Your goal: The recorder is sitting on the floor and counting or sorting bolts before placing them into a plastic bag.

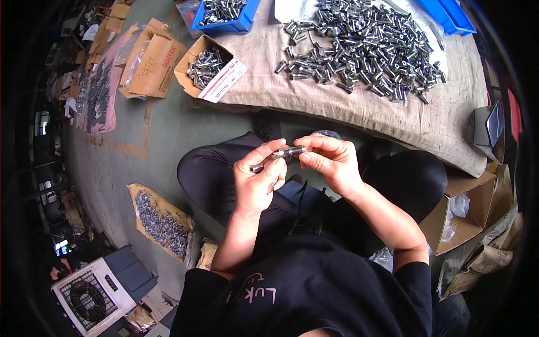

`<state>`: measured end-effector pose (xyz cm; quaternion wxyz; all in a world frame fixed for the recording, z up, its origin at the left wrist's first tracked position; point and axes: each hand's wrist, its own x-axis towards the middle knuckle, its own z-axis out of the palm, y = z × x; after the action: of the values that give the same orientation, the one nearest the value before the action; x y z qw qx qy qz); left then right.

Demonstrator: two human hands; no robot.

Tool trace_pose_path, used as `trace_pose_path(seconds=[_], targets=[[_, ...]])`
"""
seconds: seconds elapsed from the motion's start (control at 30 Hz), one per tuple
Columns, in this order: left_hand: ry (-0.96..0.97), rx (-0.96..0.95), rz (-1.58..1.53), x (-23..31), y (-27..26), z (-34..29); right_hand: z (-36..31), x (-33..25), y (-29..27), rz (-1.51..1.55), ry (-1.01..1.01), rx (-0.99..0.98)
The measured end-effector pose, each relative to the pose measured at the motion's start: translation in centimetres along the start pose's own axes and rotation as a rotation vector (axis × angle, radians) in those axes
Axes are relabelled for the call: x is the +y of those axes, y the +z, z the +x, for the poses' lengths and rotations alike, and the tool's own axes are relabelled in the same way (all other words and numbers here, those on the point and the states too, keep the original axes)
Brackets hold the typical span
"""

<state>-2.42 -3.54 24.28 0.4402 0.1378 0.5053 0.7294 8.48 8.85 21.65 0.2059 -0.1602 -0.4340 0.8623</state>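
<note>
In front of my lap both hands come together at a small shiny metal bolt (pixel 292 151) with a dark ribbed or threaded stretch. My left hand (pixel 252 182) pinches its left end between thumb and finger. A second metal piece with a hollow round end (pixel 256 168) pokes out of the left hand, and another shiny bit shows lower between its fingers. My right hand (pixel 335 164) closes thumb and fingertips on the bolt's right end. Beyond the hands, a large heap of similar metal parts (pixel 370 50) lies on a cloth-covered table (pixel 261 76).
An open carton of metal parts (pixel 210 67) and a blue bin (pixel 247 25) stand on the table's left part. Another blue tray (pixel 449 17) is far right. On the floor lie a flattened carton with small parts (pixel 163 224), a fan unit (pixel 90 297) and an open box (pixel 463 216).
</note>
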Motion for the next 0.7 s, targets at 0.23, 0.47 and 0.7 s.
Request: trace_pose_path(seconds=[0.23, 0.47, 0.7], targets=[[-0.064, -0.011, -0.091, 0.1, 0.3, 0.3, 0.3, 0.3, -0.3, 0.198, 0.026, 0.030], [-0.156, 0.071, -0.054, -0.1, 1.0, 0.6, 0.3, -0.1, 0.3, 0.023, 0.109, -0.081], [-0.132, 0.068, 0.225, -0.2, 1.1, 0.4, 0.5, 0.3, 0.0, -0.457, -0.082, -0.249]])
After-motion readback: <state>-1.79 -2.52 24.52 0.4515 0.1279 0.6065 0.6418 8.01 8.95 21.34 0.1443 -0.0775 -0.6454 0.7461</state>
